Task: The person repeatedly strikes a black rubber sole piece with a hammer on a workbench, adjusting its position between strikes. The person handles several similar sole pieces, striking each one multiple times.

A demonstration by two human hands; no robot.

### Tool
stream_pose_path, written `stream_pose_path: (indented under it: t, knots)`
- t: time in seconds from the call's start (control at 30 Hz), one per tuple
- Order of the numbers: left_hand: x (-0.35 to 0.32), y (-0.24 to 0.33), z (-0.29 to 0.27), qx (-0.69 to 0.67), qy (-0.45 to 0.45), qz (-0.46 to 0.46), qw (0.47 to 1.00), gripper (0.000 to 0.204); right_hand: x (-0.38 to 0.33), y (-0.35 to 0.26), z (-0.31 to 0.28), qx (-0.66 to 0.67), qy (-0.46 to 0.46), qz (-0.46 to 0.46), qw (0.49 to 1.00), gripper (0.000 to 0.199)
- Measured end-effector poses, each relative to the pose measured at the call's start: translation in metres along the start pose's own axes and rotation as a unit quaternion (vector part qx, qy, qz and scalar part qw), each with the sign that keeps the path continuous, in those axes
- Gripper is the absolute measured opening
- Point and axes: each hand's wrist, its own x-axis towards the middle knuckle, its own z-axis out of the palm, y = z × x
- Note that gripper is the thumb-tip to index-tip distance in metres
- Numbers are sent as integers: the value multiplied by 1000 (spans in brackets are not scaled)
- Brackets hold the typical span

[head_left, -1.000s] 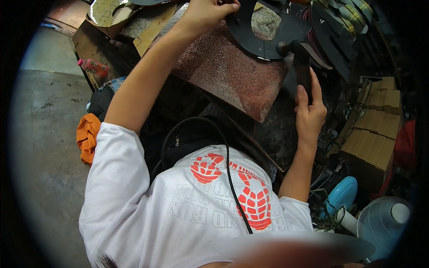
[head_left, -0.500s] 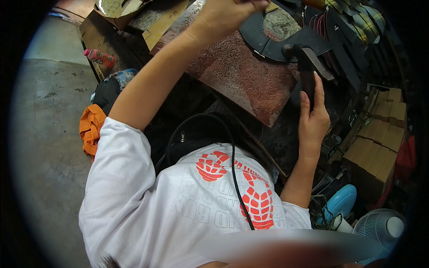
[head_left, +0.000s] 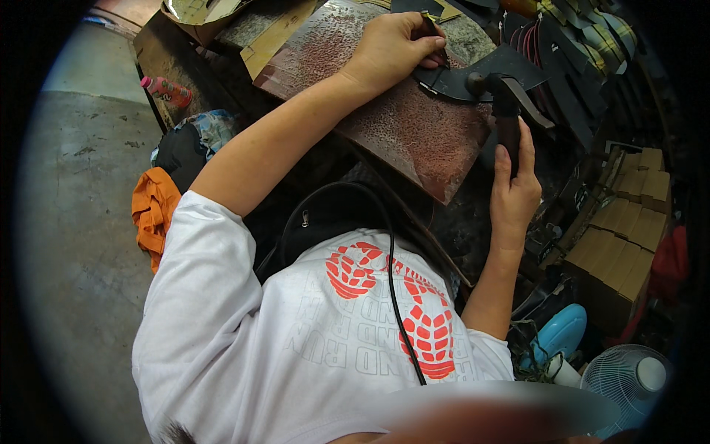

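Observation:
My left hand pinches a slim dark rod-like tool, held slanting, its lower end at the black curved flat piece. Whether that end touches the piece is hard to tell. The curved piece lies on a worn reddish-brown board with a pitted surface. In my right hand is a hammer, gripped by its black handle. The hammer's head is over the right part of the curved piece. Around the tool, my fingers cover part of the piece's left side.
More dark curved strips are piled at the right, below plaid cloth. Small cardboard boxes stack farther right, above a white fan. Left of the bench are a pink bottle and orange cloth.
My left hand has come down and nearer from the top edge to the curved piece, bringing the slim tool into view. The right hand and hammer have hardly moved.

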Motion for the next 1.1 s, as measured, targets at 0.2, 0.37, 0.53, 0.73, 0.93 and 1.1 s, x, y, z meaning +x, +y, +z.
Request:
stream_pose_path:
  t: [0.2,0.37,0.53,0.73,0.93,1.1]
  knots:
    - [-5,9,3,78,-2,45,996,19,3,3,2,17,13,-21,1000,48]
    - [-4,19,8,273,14,207,939,17,23,-37,-57,56,14,-39,998,38]
    - [-10,27,14,327,5,306,894,16,40,-66,-93,142,206,-262,932,54]
    - [-13,21,12,346,13,292,891,14,24,-13,-30,104,-31,41,993,55]
    - [-7,-3,5,43,61,46,996,14,8,-4,-13,-49,-31,0,998,52]
    - [-2,-9,1,6,48,18,999,18,7,-19,-13,-54,-22,-20,998,51]
